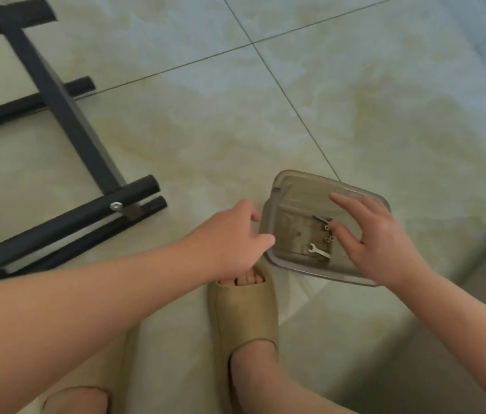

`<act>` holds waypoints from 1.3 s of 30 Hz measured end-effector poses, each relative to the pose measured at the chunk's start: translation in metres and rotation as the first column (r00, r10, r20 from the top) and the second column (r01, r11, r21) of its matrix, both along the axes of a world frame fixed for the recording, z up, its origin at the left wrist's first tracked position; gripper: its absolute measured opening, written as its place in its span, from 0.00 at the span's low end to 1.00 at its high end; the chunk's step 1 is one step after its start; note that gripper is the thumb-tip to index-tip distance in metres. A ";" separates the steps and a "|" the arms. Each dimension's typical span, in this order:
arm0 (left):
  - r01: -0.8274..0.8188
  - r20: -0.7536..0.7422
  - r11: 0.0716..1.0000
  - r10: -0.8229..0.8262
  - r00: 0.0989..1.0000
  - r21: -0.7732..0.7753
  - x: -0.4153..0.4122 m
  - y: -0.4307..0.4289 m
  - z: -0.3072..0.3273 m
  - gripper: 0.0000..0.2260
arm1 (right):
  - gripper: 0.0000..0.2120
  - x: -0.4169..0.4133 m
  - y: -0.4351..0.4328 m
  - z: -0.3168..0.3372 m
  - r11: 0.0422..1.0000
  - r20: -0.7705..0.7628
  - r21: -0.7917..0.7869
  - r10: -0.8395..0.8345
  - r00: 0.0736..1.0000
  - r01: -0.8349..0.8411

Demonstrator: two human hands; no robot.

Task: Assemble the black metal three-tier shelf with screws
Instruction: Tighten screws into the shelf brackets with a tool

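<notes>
Shelf frame (65, 115), black metal: lies flat on the floor tiles (265, 115) at the top left, well apart from both hands. Made of long round bars and flat cross bars. Carries a small silver metal piece (122, 208) on the round bar nearest the hands; too blurred to say more about it.

Clear plastic box (283, 186): sits on the floor, just past the toes of a tan slipper (244, 312). Holds a lower spanner (319, 253), an upper spanner (322, 220) and a few tiny silver nuts (329, 239) between the two. All small, all shiny.

Left hand (235, 237): sits just beside the left rim of the box, above the slipper's toe end. Fingers loosely bent, thumb sticking out toward the rim. Grips nothing. Hard to tell if the thumb tip touches the rim or stops just short.

Right hand (379, 243): hangs over the right part of the box, wide open, fingers spread apart. One long finger stretches across the far side of the box. Another fingertip (334, 226) points down right by the tiny nuts and the upper spanner. Cannot tell if it touches them. Holds nothing, pinches nothing.
</notes>
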State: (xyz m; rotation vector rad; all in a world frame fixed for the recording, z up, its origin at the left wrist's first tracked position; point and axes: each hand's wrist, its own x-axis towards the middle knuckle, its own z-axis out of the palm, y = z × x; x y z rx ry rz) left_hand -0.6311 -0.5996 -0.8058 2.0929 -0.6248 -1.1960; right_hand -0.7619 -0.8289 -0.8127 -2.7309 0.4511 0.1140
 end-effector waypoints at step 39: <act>-0.250 -0.029 0.968 0.250 0.968 -0.007 0.020 -0.010 -0.022 0.15 | 0.05 0.052 0.008 -0.029 0.986 -0.332 0.008 -0.156 0.930 0.168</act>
